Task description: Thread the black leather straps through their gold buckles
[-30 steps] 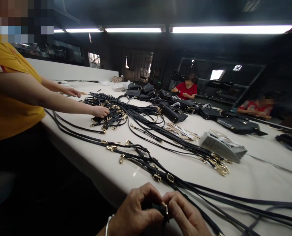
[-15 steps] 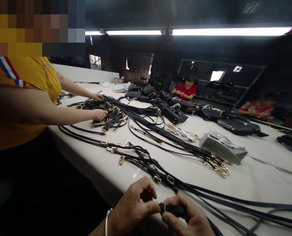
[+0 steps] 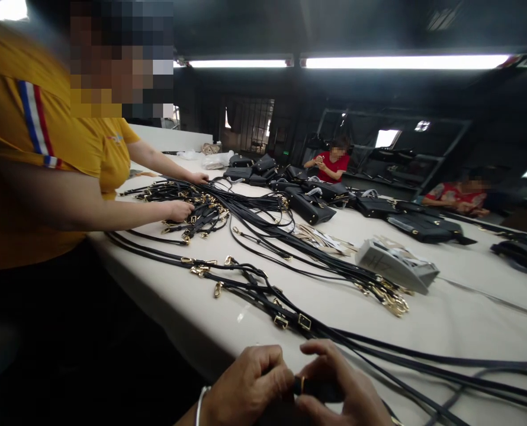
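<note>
Low in the view, at the table's near edge, my left hand (image 3: 250, 384) pinches the end of a black strap (image 3: 323, 390) with a gold-coloured metal piece on it. My right hand (image 3: 347, 384) curls round the same strap from the right, thumb below and fingers above. Just beyond my hands lie long black straps (image 3: 379, 345) with gold buckles (image 3: 304, 321) and clasps. Part of the held strap is dark and hidden by my fingers.
A person in a yellow shirt (image 3: 108, 160) leans in at left, both hands on a strap pile (image 3: 205, 216). A grey box (image 3: 394, 266) holds strips. Black bags (image 3: 310, 206) line the white table (image 3: 157, 284). Two people sit beyond.
The person in yellow has leaned further right, with the far hand moved right along the straps. My hands have shifted slightly down, and my right fingers have lifted a little.
</note>
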A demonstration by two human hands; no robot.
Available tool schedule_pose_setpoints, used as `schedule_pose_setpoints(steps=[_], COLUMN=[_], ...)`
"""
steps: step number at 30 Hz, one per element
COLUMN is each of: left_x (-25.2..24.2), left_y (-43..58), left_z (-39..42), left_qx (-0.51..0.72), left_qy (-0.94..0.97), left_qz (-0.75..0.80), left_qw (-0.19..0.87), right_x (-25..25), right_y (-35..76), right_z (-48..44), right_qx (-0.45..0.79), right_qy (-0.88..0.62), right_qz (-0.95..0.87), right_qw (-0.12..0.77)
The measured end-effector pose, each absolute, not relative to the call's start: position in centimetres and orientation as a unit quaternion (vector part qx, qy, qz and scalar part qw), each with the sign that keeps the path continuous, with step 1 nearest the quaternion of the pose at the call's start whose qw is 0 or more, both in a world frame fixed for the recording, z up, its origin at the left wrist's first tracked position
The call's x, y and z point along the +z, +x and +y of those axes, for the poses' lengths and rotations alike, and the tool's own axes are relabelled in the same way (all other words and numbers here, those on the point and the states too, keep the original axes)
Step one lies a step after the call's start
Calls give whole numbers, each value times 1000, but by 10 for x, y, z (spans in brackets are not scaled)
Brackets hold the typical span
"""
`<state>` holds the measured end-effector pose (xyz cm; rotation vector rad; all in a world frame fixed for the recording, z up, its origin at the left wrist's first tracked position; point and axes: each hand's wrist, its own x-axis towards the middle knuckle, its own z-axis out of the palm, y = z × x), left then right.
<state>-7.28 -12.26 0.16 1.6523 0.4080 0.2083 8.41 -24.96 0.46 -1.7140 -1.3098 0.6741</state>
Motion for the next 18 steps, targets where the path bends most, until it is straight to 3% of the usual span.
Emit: schedule_pose_setpoints(steps=[3, 5, 10, 14, 18], left_x=[-1, -6, -11, -8, -8], left_y=[-68, -67, -80, -96, -100], left_z=[-126, -126, -112, -97, -84], left_qx=[105, 100, 72, 84, 88], left_qy=[730, 697, 554, 558, 591], left_qz=[174, 160, 156, 187, 172], left_qw=[652, 691, 815, 804, 783], right_x=[18, 25, 29, 20, 7], right_y=[84, 81, 86, 102, 109], right_z=[-244, -241, -246, -258, -265], right_qx=[252, 231, 291, 395, 508], right_qy=[-720, -727, -751, -712, -639], right_qz=[-574, -588, -494, -392, -375], right_qw=[299, 267, 327, 428, 440])
